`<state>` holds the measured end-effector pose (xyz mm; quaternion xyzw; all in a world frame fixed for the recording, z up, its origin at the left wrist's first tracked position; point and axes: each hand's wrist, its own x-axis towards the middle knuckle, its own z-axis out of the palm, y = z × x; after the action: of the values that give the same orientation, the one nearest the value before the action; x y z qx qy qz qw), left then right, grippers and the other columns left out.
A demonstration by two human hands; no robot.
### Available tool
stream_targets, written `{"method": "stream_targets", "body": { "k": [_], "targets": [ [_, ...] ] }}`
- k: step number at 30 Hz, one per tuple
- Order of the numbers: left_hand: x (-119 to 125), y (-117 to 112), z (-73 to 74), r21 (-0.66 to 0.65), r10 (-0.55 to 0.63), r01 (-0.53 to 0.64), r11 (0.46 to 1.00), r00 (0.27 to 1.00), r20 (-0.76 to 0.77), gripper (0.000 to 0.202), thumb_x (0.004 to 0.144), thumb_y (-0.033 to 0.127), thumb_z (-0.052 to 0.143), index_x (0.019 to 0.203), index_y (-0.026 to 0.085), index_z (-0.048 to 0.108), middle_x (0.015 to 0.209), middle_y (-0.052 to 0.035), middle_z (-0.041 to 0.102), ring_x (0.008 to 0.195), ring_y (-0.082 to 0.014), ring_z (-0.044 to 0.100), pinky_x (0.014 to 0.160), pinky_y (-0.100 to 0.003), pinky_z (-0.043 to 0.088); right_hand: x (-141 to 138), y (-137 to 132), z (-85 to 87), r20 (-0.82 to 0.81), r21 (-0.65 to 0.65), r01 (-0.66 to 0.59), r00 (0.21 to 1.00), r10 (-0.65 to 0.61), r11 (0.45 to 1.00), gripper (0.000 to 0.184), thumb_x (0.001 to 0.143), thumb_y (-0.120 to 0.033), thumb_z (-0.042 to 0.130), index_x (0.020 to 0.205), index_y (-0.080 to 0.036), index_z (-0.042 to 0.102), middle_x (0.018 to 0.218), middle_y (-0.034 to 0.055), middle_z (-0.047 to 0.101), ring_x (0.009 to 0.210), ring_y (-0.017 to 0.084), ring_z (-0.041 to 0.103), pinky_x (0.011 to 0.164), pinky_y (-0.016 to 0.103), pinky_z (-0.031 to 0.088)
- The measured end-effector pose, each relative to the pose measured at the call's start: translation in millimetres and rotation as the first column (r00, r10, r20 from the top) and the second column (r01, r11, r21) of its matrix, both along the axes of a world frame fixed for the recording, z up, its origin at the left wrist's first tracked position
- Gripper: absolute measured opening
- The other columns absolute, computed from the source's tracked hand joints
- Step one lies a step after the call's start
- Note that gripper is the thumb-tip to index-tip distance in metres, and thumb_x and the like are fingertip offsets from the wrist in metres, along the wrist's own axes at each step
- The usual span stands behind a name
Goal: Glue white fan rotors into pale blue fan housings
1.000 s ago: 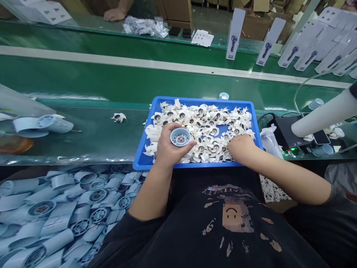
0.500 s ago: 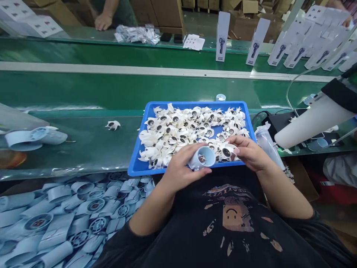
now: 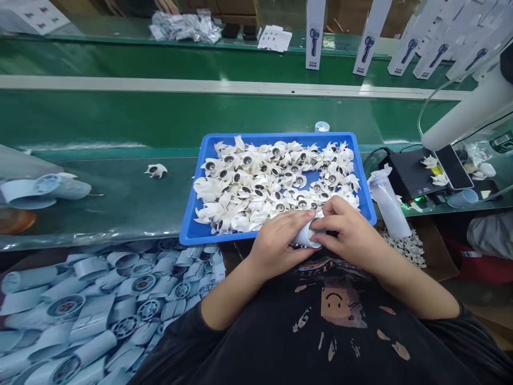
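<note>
Two hands are together on one light-blue cylindrical housing at the near edge of the blue tray, right of that edge's middle. The left hand is wrapped around the housing's side, fingers on the far side and thumb on the near side. The housing lies tilted, open end toward the right hand, whose fingertips are bunched at that opening. The fingers hide most of the opening; whether they pinch a part cannot be told.

The tray rests on the green counter at its front edge. White bladed impellers with dark hubs fill the tray in a loose layer, deeper toward the left edge; bare tray floor shows right of centre. One single impeller lies on the counter, apart from the tray's left edge. A small cup stands just beyond the tray's far edge.

Near the tray's right edge, a translucent bag extends past the counter's front edge; a black box sits beside it. Below the counter's front edge, at left, is a pile of light-blue housings.
</note>
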<state>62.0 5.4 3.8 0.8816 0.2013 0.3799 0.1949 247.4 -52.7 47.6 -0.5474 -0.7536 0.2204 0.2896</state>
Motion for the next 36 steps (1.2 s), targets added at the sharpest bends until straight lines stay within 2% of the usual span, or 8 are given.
{"method": "stream_targets", "body": {
  "k": [6, 9, 14, 17, 21, 25, 28, 36],
  "targets": [
    [-5.4, 0.4, 0.6, -0.010, 0.107, -0.107, 0.994, 0.994, 0.030, 0.054, 0.081, 0.037, 0.071, 0.132, 0.025, 0.055, 0.116, -0.0075, 0.073, 0.103, -0.0253, 0.071, 0.092, -0.039, 0.059, 6.7, 4.8, -2.7, -0.074, -0.029, -0.029, 0.997, 0.027, 0.999, 0.023, 0.090, -0.034, 0.063, 0.110, -0.029, 0.072, 0.092, 0.0040, 0.049, 0.087, 0.016, 0.052, 0.080, 0.032, 0.048],
    [-11.6, 8.3, 0.7, -0.082, 0.091, -0.093, 0.992, 0.995, -0.027, 0.054, 0.082, 0.045, 0.070, 0.130, 0.025, 0.057, 0.117, -0.0086, 0.072, 0.103, -0.0252, 0.071, 0.090, -0.038, 0.059, 12.5, 2.4, 3.6, -0.142, -0.040, -0.117, 0.984, 0.111, 0.992, 0.028, 0.093, -0.046, 0.056, 0.098, -0.026, 0.076, 0.092, 0.0050, 0.050, 0.088, 0.015, 0.054, 0.079, 0.031, 0.049],
    [-15.1, 16.7, -2.2, -0.034, 0.039, -0.040, 0.999, 0.999, -0.016, 0.065, 0.080, 0.052, 0.070, 0.137, 0.027, 0.051, 0.122, -0.0088, 0.070, 0.107, -0.0263, 0.069, 0.101, -0.044, 0.053, 11.5, 0.2, 0.6, 0.059, 0.121, -0.110, 0.993, 0.104, 0.987, 0.053, 0.086, -0.059, 0.060, 0.125, -0.025, 0.064, 0.126, 0.0128, 0.049, 0.117, 0.027, 0.048, 0.098, 0.046, 0.043],
    [-14.9, 18.7, -2.2, -0.058, 0.035, -0.038, 0.998, 0.999, -0.041, 0.068, 0.080, 0.052, 0.070, 0.139, 0.028, 0.048, 0.124, -0.0094, 0.069, 0.108, -0.0268, 0.069, 0.103, -0.045, 0.052, 10.5, 0.5, -4.5, 0.123, 0.239, -0.084, 0.991, 0.056, 0.967, 0.037, 0.090, -0.055, 0.057, 0.104, -0.025, 0.072, 0.119, 0.0091, 0.056, 0.113, 0.025, 0.050, 0.099, 0.045, 0.039],
    [-13.7, 21.1, -2.6, -0.049, 0.004, -0.005, 0.999, 1.000, -0.020, 0.071, 0.080, 0.051, 0.071, 0.142, 0.029, 0.044, 0.122, -0.0091, 0.070, 0.108, -0.0265, 0.069, 0.104, -0.046, 0.051, 10.0, 2.7, -6.4, 0.218, 0.344, -0.136, 0.974, 0.062, 0.929, 0.055, 0.088, -0.066, 0.051, 0.120, -0.025, 0.066, 0.135, 0.0117, 0.050, 0.124, 0.030, 0.043, 0.106, 0.050, 0.032],
    [-11.0, 23.0, -5.8, 0.018, -0.039, 0.039, 0.999, 0.999, 0.010, 0.069, 0.084, 0.045, 0.068, 0.145, 0.028, 0.040, 0.124, -0.0108, 0.069, 0.110, -0.0251, 0.068, 0.105, -0.047, 0.050, 9.7, 4.8, -7.5, 0.202, 0.483, -0.082, 0.979, -0.020, 0.871, 0.045, 0.093, -0.060, 0.047, 0.097, -0.022, 0.072, 0.120, 0.0086, 0.061, 0.114, 0.026, 0.046, 0.102, 0.045, 0.033],
    [-9.5, 24.2, -7.8, 0.039, -0.046, 0.044, 0.998, 0.998, 0.040, 0.071, 0.084, 0.046, 0.069, 0.146, 0.027, 0.039, 0.123, -0.0116, 0.069, 0.111, -0.0250, 0.068, 0.103, -0.046, 0.051, 9.8, 5.5, -9.4, 0.203, 0.508, -0.109, 0.979, 0.005, 0.855, 0.057, 0.094, -0.066, 0.035, 0.109, -0.022, 0.069, 0.126, 0.0087, 0.059, 0.118, 0.027, 0.045, 0.104, 0.046, 0.032],
    [-7.3, 26.6, -11.7, 0.054, -0.046, 0.041, 0.998, 0.995, 0.092, 0.070, 0.083, 0.045, 0.070, 0.144, 0.027, 0.041, 0.121, -0.0114, 0.070, 0.112, -0.0244, 0.067, 0.105, -0.046, 0.049, 7.4, 7.1, -13.0, 0.191, 0.561, -0.105, 0.982, -0.005, 0.821, 0.060, 0.096, -0.065, 0.031, 0.114, -0.021, 0.067, 0.128, 0.0091, 0.059, 0.121, 0.028, 0.044, 0.106, 0.048, 0.028]
  ]
}}
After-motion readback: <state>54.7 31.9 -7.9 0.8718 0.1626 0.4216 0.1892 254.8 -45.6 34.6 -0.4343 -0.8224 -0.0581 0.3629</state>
